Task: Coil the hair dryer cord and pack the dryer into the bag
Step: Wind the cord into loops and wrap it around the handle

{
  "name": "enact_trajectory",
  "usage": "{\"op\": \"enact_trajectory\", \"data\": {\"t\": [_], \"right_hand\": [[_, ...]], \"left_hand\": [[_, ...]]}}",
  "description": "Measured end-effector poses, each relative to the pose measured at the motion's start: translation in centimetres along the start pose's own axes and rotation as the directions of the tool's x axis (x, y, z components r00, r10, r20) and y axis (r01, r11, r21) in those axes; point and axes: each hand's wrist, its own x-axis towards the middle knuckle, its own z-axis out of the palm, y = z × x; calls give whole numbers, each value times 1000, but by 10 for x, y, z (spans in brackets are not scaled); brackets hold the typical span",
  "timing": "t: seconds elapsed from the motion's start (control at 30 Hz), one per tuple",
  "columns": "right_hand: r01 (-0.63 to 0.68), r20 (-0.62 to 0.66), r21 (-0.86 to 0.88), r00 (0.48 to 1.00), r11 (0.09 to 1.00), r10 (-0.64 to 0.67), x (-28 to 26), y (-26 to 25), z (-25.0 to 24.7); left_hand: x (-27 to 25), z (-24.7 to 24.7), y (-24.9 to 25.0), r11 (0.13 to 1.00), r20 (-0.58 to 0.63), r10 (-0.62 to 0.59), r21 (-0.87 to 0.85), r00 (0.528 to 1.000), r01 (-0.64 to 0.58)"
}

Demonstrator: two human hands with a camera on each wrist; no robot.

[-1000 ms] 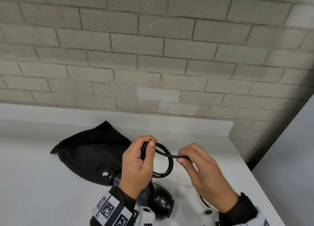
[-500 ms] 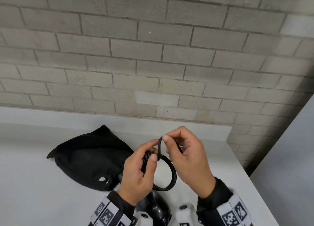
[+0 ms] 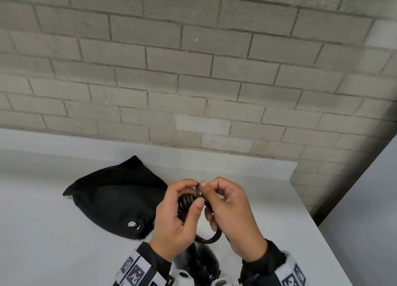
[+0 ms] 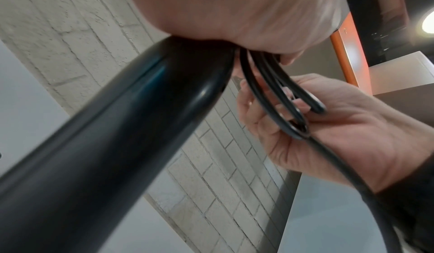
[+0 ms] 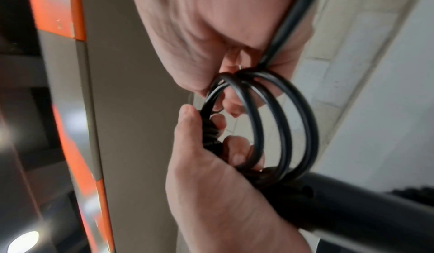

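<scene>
While both hands pinch one black cord (image 5: 284, 119), three loops coiled, one dryer (image 4: 122, 127), one bag (image 3: 116, 195) beside.

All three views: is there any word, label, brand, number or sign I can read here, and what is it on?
No readable text in any view.
Black bag: a small white mark near its lower edge, too small and blurred to read.
Wrist bands: black-and-white square code patterns, no letters or numbers.
Hair dryer and cord: plain black, no lettering visible.
Orange strip: no legible marking.
</scene>
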Motion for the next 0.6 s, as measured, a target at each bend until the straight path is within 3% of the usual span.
{"op": "enact_trajectory", "data": {"t": [0.17,0.3,0.47,0.6], "right_hand": [[-100,23,134,995,986,98,-3,5,-1],[-40,59,117,998,992,34,-8,9,-3],[-19,241,99,970,995,-5,-18,16,-18],[21,232,57,972,998,-33,-17,18,-25]], "left_hand": [[1,-1,-1,1000,6,3,29,1000,-3],[0,-1,-1,998,-19,-10,61,1000,11],[2,1,-2,994,-63,-19,104,998,26],[3,5,0,988,-36,-28,153,999,33]]}}
